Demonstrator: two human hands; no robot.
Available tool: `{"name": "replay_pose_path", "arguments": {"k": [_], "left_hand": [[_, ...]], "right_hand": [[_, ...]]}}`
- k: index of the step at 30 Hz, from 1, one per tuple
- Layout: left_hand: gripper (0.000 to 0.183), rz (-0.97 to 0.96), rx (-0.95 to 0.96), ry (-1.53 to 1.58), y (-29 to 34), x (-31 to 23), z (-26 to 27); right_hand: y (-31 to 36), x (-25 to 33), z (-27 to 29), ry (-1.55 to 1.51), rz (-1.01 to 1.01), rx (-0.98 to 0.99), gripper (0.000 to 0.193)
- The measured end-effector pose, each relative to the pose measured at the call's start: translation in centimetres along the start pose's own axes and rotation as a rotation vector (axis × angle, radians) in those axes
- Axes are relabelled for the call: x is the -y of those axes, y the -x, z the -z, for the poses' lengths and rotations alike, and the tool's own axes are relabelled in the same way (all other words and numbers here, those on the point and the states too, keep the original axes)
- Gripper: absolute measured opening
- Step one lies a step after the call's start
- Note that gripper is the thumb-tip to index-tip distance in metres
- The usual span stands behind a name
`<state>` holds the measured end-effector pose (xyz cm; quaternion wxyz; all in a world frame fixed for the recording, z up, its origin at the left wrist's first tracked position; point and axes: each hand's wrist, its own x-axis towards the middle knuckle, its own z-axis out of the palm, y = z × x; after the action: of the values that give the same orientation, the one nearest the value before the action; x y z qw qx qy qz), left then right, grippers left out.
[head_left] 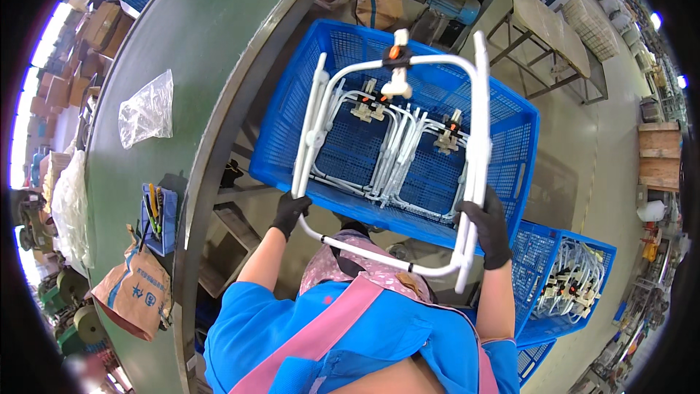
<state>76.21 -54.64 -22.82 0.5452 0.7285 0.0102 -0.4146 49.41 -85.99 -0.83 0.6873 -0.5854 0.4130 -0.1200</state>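
Note:
A white folding frame of bent metal tube is held up over a large blue plastic crate. My left hand, in a black glove, is closed round the tube at the frame's near left corner. At the near right, my right hand, gloved alike, grips the side tubes. On the far crossbar sits a white clamp with a black collar and an orange part. Several similar white frames with clamps lie inside the crate, partly hidden behind the held one.
Left of me runs a green-topped workbench with a metal edge. On it are a clear plastic bag, a blue tool holder and a brown paper sack. Another blue crate with coiled white parts stands at right. Beyond is a table.

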Motion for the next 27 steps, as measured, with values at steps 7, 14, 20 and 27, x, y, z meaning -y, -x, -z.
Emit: {"name": "replay_pose_path", "arguments": {"k": [7, 14, 20, 27], "left_hand": [[0.022, 0.102, -0.135, -0.307, -2.5, -0.5, 6.0], [0.037, 0.035, -0.177, -0.587, -8.2, -3.1, 8.2], [0.074, -0.073, -0.497, -1.124, -12.3, -6.3, 4.3], [0.043, -0.267, 0.519, -1.247, -11.3, -0.8, -8.8]], "right_hand": [[-6.4, -12.7, -2.2, 0.308, -0.032, -0.016, 0.036], [-10.6, -14.4, -3.5, 0.526, -0.01, 0.003, 0.044], [-9.7, -14.8, -2.3, 1.072, -0.179, 0.109, 0.076], [4.8, -20.1, 1.5, 0.926, -0.36, -0.013, 0.051]]}}
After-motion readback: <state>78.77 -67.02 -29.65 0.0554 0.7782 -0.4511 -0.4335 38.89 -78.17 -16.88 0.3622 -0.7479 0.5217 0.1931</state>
